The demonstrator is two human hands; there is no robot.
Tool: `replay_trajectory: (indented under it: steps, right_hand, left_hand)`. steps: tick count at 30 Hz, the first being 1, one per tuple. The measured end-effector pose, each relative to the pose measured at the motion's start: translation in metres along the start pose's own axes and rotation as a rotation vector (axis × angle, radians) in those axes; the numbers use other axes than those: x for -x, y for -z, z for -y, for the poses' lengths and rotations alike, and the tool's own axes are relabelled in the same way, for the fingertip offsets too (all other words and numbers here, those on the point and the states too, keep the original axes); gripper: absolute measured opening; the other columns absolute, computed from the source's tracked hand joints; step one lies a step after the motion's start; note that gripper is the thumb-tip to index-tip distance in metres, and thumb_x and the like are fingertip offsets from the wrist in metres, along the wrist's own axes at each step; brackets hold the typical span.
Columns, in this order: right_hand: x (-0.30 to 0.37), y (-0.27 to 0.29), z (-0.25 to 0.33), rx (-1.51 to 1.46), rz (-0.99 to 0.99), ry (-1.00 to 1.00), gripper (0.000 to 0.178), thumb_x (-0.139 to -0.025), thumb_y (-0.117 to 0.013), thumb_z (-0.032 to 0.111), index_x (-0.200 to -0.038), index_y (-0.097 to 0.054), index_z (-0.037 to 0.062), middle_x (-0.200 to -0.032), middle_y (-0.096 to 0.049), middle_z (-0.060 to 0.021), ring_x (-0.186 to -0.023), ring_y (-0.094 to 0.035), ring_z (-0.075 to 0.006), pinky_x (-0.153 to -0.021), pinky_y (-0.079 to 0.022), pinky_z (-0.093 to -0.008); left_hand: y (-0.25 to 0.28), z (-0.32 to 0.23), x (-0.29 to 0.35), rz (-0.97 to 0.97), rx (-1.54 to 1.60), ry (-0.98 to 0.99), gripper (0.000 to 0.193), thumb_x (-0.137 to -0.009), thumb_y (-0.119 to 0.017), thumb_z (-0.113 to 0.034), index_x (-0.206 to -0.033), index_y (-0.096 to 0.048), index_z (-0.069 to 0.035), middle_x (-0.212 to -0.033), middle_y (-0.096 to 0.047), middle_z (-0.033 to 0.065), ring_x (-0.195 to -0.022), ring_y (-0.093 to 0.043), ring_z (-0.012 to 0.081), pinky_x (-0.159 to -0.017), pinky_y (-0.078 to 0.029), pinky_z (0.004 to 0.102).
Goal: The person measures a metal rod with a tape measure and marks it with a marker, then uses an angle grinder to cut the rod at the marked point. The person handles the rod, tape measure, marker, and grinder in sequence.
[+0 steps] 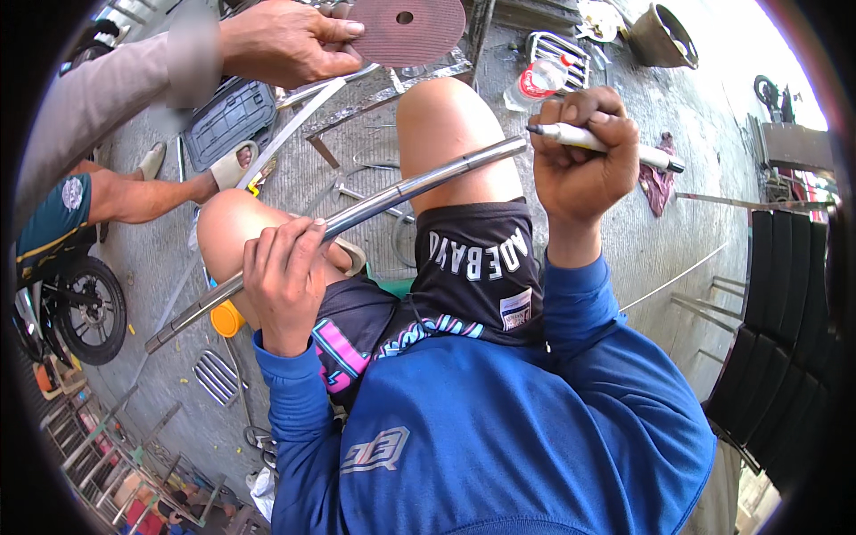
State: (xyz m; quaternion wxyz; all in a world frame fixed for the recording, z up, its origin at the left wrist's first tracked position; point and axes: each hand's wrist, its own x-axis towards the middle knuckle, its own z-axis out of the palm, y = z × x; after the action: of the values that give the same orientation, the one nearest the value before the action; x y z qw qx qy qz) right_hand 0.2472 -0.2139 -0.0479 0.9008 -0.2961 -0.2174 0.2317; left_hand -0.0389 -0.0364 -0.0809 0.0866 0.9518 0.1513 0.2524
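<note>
My left hand is wrapped round a shiny metal tube, which slants across my knees from lower left to upper right. Dark lines ring the tube at intervals. In my right hand is a white marker pen, its dark tip uncovered and pointing left, just above the tube's right end and apart from it. Beyond my knees, a co-worker's hand reaches in from the left and pinches a reddish-brown cutting disc by its edge.
A clear bottle with a red label stands past my right knee, near a bucket. A dark tool case lies at upper left beside a sandalled foot. A motorcycle wheel is at left; black padded seats are at right.
</note>
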Motion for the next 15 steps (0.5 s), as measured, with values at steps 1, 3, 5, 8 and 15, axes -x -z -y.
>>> replay_trajectory:
  steps: [1, 3, 5, 8, 15]
  right_hand:
    - [0.0, 0.001, 0.001, 0.171, 0.008, 0.012, 0.021, -0.093, -0.049, 0.013, -0.087, -0.063, -0.0014, -0.072, -0.061, -0.0087, -0.054, -0.041, -0.0073, -0.049, -0.033, -0.0263]
    - [0.007, 0.0, 0.002, 0.481, -0.002, -0.06, 0.022, -0.093, -0.051, 0.013, -0.081, -0.065, -0.0004, -0.072, -0.063, -0.0061, -0.051, -0.039, -0.0056, -0.046, -0.029, -0.0255]
    - [0.017, -0.004, -0.005, 0.716, 0.114, -0.021, 0.02, -0.092, -0.055, 0.009, -0.082, -0.068, -0.0022, -0.076, -0.067, -0.0063, -0.06, -0.054, -0.0083, -0.055, -0.041, -0.0254]
    - [0.022, -0.008, -0.019, 0.847, 0.2, -0.025, 0.016, -0.09, -0.058, 0.006, -0.085, -0.07, -0.0037, -0.075, -0.069, -0.0058, -0.069, -0.063, -0.0105, -0.064, -0.05, -0.0279]
    - [0.006, 0.011, -0.01, 1.122, 0.254, -0.079, 0.02, -0.087, -0.054, 0.007, -0.08, -0.069, -0.0045, -0.071, -0.066, -0.0085, -0.065, -0.061, -0.012, -0.064, -0.05, -0.0286]
  left_hand:
    - [-0.001, 0.001, 0.0, -0.009, 0.006, -0.007, 0.038, -0.079, -0.08, 0.0, -0.115, -0.073, -0.009, -0.106, -0.073, 0.0036, -0.091, -0.068, 0.0251, -0.076, -0.049, 0.0413]
    - [-0.003, 0.001, 0.0, -0.005, 0.009, -0.001, 0.037, -0.078, -0.081, 0.0, -0.113, -0.072, -0.009, -0.105, -0.073, 0.0035, -0.091, -0.068, 0.0252, -0.076, -0.049, 0.0414]
    - [-0.004, 0.0, -0.001, -0.023, 0.007, -0.018, 0.036, -0.078, -0.081, 0.0, -0.112, -0.072, -0.009, -0.104, -0.073, 0.0034, -0.091, -0.068, 0.0252, -0.075, -0.048, 0.0414]
    - [-0.004, 0.0, -0.003, -0.03, 0.007, -0.021, 0.035, -0.079, -0.081, 0.0, -0.111, -0.071, -0.009, -0.104, -0.073, 0.0034, -0.09, -0.068, 0.0253, -0.075, -0.048, 0.0413]
    - [-0.004, 0.0, 0.0, -0.04, -0.006, -0.029, 0.036, -0.079, -0.08, 0.001, -0.112, -0.071, -0.01, -0.103, -0.073, 0.0034, -0.089, -0.067, 0.0259, -0.072, -0.047, 0.0419]
